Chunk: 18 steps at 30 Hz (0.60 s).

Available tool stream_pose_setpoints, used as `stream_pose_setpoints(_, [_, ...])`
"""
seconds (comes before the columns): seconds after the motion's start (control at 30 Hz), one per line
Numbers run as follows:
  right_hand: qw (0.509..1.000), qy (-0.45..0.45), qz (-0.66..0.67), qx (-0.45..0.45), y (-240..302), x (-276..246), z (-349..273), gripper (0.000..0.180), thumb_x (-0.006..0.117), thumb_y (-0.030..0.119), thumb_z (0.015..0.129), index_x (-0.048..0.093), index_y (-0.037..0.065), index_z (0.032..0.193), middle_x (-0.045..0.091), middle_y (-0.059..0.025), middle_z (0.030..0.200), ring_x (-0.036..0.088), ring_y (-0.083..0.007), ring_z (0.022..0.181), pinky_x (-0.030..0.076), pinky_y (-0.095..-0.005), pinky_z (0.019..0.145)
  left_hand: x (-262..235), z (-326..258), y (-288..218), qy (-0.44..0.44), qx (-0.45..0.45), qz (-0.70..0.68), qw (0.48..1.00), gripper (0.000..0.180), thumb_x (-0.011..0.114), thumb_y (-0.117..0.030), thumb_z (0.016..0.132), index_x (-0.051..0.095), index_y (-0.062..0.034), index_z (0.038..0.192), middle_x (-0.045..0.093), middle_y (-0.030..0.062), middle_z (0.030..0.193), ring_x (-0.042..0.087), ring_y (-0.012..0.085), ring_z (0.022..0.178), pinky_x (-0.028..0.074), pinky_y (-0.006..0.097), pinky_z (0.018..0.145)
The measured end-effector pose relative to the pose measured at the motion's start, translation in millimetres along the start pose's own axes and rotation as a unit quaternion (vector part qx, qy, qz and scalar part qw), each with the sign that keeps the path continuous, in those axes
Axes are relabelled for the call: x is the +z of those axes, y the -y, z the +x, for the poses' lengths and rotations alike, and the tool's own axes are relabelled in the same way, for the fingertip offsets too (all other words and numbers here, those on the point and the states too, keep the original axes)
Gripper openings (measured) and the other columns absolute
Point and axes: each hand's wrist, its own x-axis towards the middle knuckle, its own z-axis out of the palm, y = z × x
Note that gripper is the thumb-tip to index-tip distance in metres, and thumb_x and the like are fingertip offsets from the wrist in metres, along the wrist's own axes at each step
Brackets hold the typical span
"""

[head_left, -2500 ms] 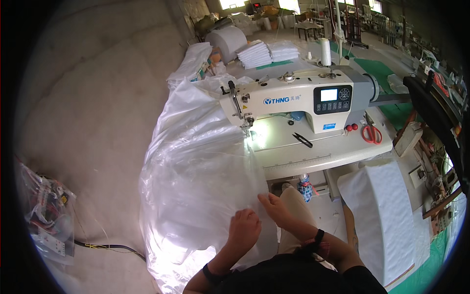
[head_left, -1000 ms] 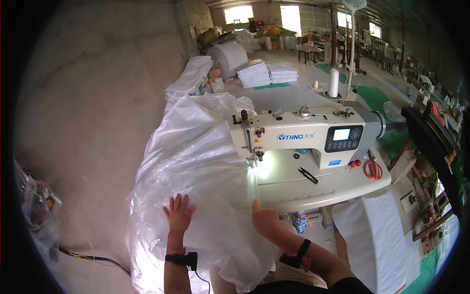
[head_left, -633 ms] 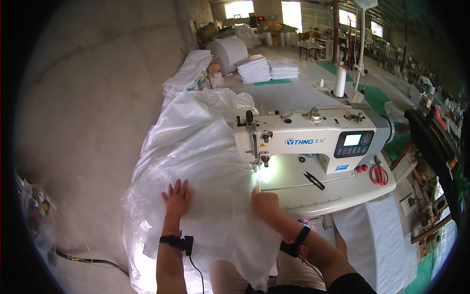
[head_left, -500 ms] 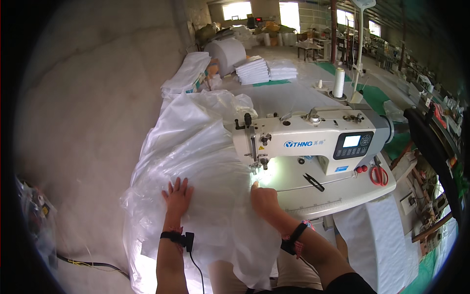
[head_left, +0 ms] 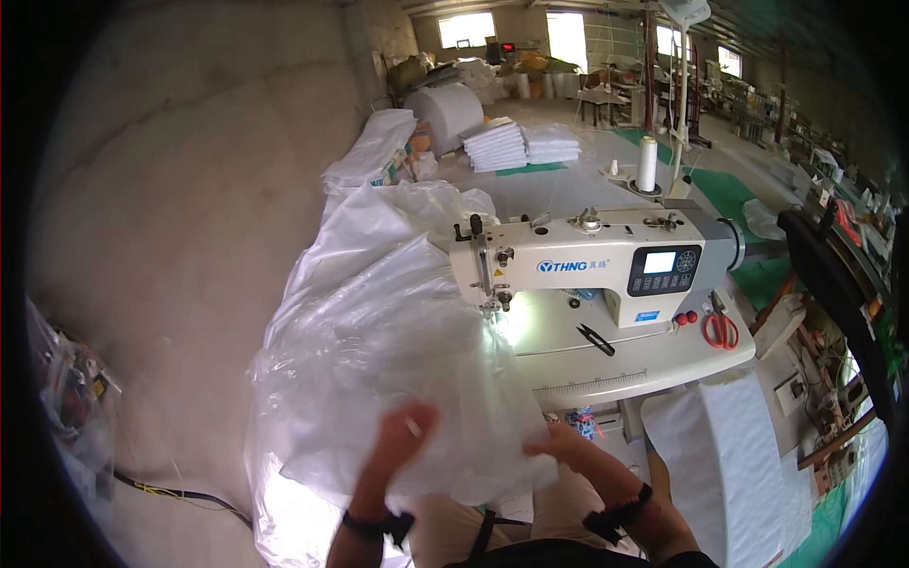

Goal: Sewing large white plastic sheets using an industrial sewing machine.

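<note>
A large clear plastic sheet [head_left: 379, 322] is heaped to the left of a white sewing machine [head_left: 606, 260] and hangs down to the floor. My left hand [head_left: 402, 437] is raised under the sheet's near edge, fingers curled into the film. My right hand [head_left: 561, 445] pinches the same edge further right, just in front of the machine's table [head_left: 653, 371]. Both wrists wear dark bands. The film bunches up between the two hands and hides part of my left fingers. The needle area [head_left: 497, 301] is lit, and the sheet lies against it.
Red-handled scissors [head_left: 721, 329] and black snips [head_left: 597, 339] lie on the table's bed. A thread cone [head_left: 647, 163] stands behind the machine. White fabric [head_left: 729, 445] hangs at the right. Folded white stacks [head_left: 497, 144] and a roll [head_left: 445, 112] sit farther back. A cable [head_left: 180, 492] crosses the floor.
Both hands were spread flat on the sheet near the needle; now they have drawn back toward me and closed on its near edge, lifting and bunching the film.
</note>
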Motion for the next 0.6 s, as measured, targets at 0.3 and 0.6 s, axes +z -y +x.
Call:
stream_pose_setpoints(0.3, [0.955,-0.027,0.290,-0.047,3.2,-9.5,-104.4,0.033,0.069,0.016,0.080,0.060,0.000,0.108,0.066,-0.0083,0.097,0.064,-0.0168,0.083,0.050,-0.0302,0.077,125.5,-119.5,26.5,0.328,-0.162,-0.122,0.923,0.033,0.058,-0.033,0.087,0.065,-0.0047,0.103,0.066,0.0117,0.093,0.064,0.0209,0.085,0.049,0.032,0.079])
stream_pose_setpoints(0.6, [0.985,0.012,0.168,0.023,-34.7,19.4,-97.0,0.039,0.061,0.029,0.087,0.056,0.003,0.115,0.064,-0.0064,0.099,0.063,-0.0142,0.086,0.052,-0.0279,0.070,29.0,-66.2,32.8,-0.127,-0.157,-0.089,0.975,0.031,0.058,-0.032,0.085,0.065,-0.0046,0.099,0.066,0.0129,0.092,0.065,0.0235,0.083,0.050,0.034,0.077])
